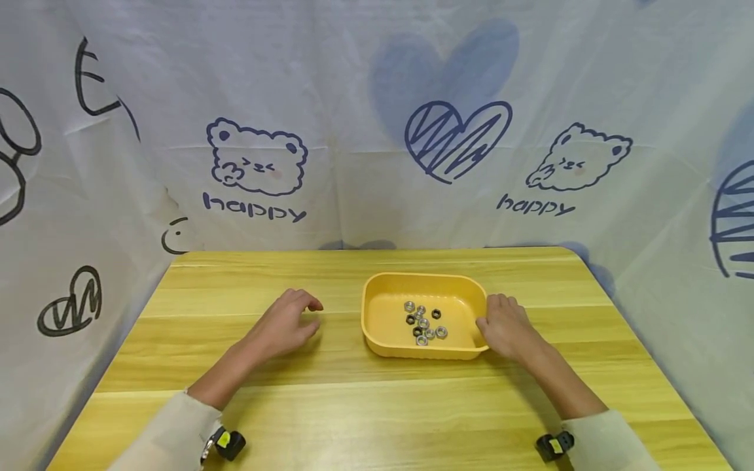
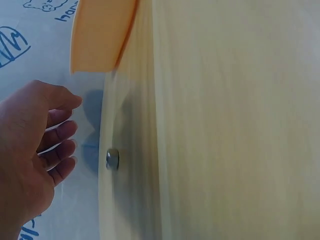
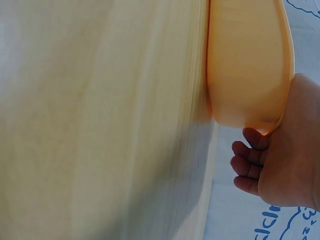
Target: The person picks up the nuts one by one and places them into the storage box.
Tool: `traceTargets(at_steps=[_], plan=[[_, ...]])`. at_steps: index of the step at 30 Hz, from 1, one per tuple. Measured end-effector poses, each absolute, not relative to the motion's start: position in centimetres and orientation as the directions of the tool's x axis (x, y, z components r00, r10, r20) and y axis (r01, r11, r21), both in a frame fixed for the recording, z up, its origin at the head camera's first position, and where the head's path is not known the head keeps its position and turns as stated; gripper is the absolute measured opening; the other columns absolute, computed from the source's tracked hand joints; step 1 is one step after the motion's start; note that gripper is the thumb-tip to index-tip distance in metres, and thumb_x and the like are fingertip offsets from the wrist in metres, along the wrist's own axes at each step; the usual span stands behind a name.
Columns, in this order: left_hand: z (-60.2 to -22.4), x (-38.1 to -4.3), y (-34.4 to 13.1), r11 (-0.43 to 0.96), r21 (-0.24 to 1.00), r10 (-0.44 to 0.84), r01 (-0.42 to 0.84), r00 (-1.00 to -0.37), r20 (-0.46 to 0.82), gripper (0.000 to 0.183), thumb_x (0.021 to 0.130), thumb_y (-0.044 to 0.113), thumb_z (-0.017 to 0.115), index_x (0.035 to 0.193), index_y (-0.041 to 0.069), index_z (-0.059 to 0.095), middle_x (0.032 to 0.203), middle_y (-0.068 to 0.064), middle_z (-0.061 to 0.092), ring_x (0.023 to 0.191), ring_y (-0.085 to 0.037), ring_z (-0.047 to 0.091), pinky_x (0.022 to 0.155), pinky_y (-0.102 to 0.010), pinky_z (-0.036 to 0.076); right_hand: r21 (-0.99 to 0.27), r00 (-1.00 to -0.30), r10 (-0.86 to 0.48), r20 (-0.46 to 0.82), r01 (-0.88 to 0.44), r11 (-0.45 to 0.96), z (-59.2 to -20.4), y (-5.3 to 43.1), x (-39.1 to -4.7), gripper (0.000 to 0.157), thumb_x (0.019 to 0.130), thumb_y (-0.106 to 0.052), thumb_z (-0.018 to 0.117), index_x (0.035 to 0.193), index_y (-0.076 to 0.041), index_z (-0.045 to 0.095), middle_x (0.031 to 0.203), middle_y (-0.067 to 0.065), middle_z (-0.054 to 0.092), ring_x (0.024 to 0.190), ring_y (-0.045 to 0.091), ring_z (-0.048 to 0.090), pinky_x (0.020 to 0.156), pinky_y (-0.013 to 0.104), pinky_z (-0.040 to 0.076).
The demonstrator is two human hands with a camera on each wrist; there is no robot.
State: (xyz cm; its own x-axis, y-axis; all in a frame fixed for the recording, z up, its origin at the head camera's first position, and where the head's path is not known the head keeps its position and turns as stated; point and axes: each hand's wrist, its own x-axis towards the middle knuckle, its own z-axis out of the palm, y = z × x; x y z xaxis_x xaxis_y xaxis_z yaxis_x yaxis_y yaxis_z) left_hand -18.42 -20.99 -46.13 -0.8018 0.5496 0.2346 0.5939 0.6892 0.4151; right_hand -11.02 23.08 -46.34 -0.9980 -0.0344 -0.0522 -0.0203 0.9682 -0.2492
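Observation:
A yellow plastic tray point(image 1: 377, 327) stands on the table right of centre, with several silver and black hex nuts point(image 1: 424, 323) lying loose on its floor. My right hand point(image 1: 511, 327) grips the tray's right end, thumb over the rim and fingers outside; in the right wrist view the fingers curl below the tray's end. Left of the tray, apart from it, my left hand point(image 1: 285, 325) hovers with loosely bent fingers, thumb and forefinger spread and nothing between them. A single metal nut point(image 2: 112, 159) lies on the table beside that hand in the left wrist view; the head view hides it.
The wood-grain table point(image 1: 353, 418) reaches back to a printed white curtain point(image 1: 353, 183), which also hangs at both sides. Each wrist wears a small black camera, one at the left cuff point(image 1: 230, 443) and one at the right cuff point(image 1: 554, 446).

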Motion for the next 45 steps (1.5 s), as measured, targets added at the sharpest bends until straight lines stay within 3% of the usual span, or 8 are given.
traceTargets(at_steps=[12,21,28,37,45], plan=[[-47.1,-18.4,-23.6,0.718,0.437,0.526,0.543,-0.833,0.170,0.024,0.091,0.014,0.077,0.113,0.006,0.072,0.113,-0.005,0.071,0.108,-0.025,0.060,0.094,-0.045,0.052,-0.256,-0.997,-0.036,-0.069,-0.018,0.966,-46.1,23.0,-10.9,0.032,0.103,-0.023,0.043,0.111,0.007,0.049,0.099,0.017,0.048,0.092,0.033,0.042,0.080,0.046,0.036],[-47.9,-19.2,-25.2,0.702,0.514,0.520,0.492,-0.848,0.101,0.031,0.090,0.023,0.080,0.116,0.007,0.071,0.116,-0.006,0.070,0.108,-0.025,0.061,0.095,-0.047,0.053,-0.267,-0.997,-0.028,-0.072,-0.008,0.964,-45.7,22.9,-10.8,0.030,0.103,-0.023,0.044,0.110,0.006,0.049,0.097,0.016,0.047,0.090,0.032,0.040,0.079,0.044,0.034],[-48.6,-19.8,-25.9,0.681,0.580,0.517,0.446,-0.854,0.049,0.031,0.091,0.025,0.081,0.115,0.006,0.072,0.112,-0.008,0.069,0.105,-0.024,0.064,0.092,-0.044,0.055,-0.262,-0.997,-0.033,-0.072,-0.013,0.965,-45.8,22.9,-10.8,0.028,0.104,-0.023,0.043,0.107,0.005,0.048,0.096,0.016,0.047,0.089,0.032,0.040,0.079,0.044,0.035],[-49.2,-20.5,-25.9,0.678,0.582,0.532,0.449,-0.846,0.034,0.030,0.092,0.028,0.080,0.112,0.007,0.073,0.109,-0.008,0.069,0.101,-0.022,0.063,0.090,-0.043,0.053,-0.264,-0.996,-0.028,-0.081,-0.005,0.964,-45.6,22.8,-10.7,0.030,0.103,-0.022,0.044,0.110,0.007,0.049,0.098,0.017,0.049,0.091,0.033,0.042,0.080,0.046,0.037],[-49.3,-20.9,-26.0,0.667,0.593,0.545,0.451,-0.838,0.025,0.026,0.092,0.029,0.080,0.108,0.009,0.073,0.104,-0.005,0.068,0.094,-0.017,0.059,0.084,-0.036,0.050,-0.266,-0.996,-0.029,-0.086,-0.005,0.964,-45.3,22.7,-10.6,0.029,0.104,-0.022,0.044,0.109,0.006,0.049,0.097,0.016,0.048,0.090,0.032,0.042,0.079,0.044,0.036]])
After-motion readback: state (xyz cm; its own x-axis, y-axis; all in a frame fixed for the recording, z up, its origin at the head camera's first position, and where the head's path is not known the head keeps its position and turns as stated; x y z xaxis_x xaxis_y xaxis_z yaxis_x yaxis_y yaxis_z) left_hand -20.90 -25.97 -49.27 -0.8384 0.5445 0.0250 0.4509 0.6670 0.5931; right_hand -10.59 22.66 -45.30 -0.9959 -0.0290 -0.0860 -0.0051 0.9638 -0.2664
